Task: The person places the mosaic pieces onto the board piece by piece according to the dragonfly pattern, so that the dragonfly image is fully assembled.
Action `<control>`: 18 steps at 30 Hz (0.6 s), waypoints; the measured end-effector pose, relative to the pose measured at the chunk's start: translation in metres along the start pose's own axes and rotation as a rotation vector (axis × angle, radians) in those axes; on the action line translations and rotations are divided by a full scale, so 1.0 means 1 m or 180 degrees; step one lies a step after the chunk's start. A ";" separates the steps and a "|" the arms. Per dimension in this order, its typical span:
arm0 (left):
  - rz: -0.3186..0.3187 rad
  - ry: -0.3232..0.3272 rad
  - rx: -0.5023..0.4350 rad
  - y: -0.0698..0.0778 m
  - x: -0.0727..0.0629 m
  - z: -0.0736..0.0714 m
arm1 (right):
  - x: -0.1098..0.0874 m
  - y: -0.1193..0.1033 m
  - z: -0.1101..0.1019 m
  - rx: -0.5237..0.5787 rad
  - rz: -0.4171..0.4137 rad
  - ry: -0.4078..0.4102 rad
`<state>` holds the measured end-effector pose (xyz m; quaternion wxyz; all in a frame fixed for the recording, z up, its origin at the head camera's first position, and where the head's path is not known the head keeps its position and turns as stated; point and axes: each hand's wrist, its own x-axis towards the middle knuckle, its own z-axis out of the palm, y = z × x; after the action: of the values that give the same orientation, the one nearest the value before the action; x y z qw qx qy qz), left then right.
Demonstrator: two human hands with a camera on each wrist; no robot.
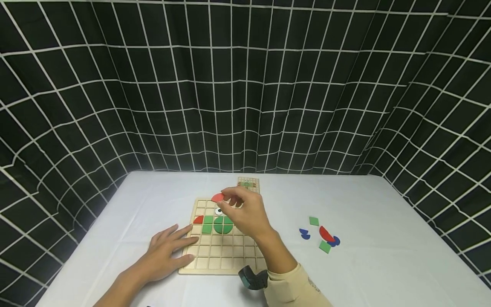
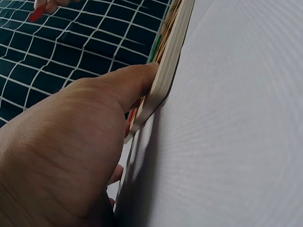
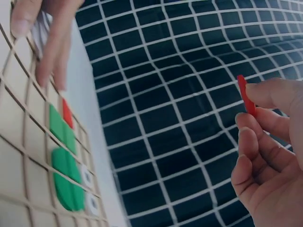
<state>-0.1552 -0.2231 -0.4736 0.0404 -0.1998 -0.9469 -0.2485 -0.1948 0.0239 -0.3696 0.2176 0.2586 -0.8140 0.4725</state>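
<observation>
My right hand (image 1: 249, 215) is raised over the far part of a wooden grid board (image 1: 215, 252), pinching a red curved-edge piece (image 1: 217, 197) between thumb and fingertips. In the right wrist view the red piece (image 3: 246, 97) is seen edge-on, well off the board. My left hand (image 1: 165, 252) rests with spread fingers on the board's left edge; its thumb (image 2: 135, 78) lies on the rim in the left wrist view. On the board sit a red quarter piece (image 1: 198, 219), green squares (image 1: 207, 224), a green disc of pieces (image 1: 223, 225) and a white eye piece (image 1: 218, 211).
Behind the board lies a small patterned card (image 1: 248, 183), partly covered by my right hand. To the right on the white table (image 1: 376, 221) are loose green squares (image 1: 314, 221), a red half-round piece (image 1: 326, 234) and several blue pieces (image 1: 305, 236). A black gridded curtain stands behind.
</observation>
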 end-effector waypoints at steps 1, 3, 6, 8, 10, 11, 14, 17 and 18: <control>-0.0001 -0.0007 -0.0010 0.000 0.000 0.000 | 0.000 0.001 0.005 0.0001 0.0027 -0.0007; -0.0014 -0.0024 -0.0023 0.001 0.000 -0.001 | 0.001 0.002 0.013 -0.0030 0.0083 -0.0027; -0.0038 -0.0065 -0.0031 0.001 0.000 -0.002 | 0.001 0.005 0.027 -0.0102 0.0237 -0.0056; -0.0043 -0.0085 -0.0013 0.001 0.000 -0.002 | 0.001 0.007 0.036 -0.0149 0.0380 -0.0088; -0.0035 -0.0086 -0.0002 0.001 0.000 -0.002 | 0.001 0.009 0.044 -0.0166 0.0528 -0.0142; -0.0028 -0.0082 0.0005 0.001 0.000 -0.002 | 0.001 0.011 0.048 -0.0151 0.0589 -0.0168; 0.0005 -0.0058 0.0021 0.000 0.000 -0.002 | -0.001 0.015 0.059 -0.0143 0.0721 -0.0245; 0.0035 -0.0040 0.0011 -0.001 0.000 -0.001 | -0.005 0.021 0.067 -0.0150 0.0847 -0.0344; 0.0039 -0.0042 -0.0002 -0.001 0.000 -0.001 | -0.006 0.023 0.070 -0.0178 0.0861 -0.0384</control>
<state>-0.1558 -0.2247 -0.4728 0.0356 -0.2072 -0.9459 -0.2472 -0.2124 -0.0267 -0.4201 0.1098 0.1682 -0.8659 0.4582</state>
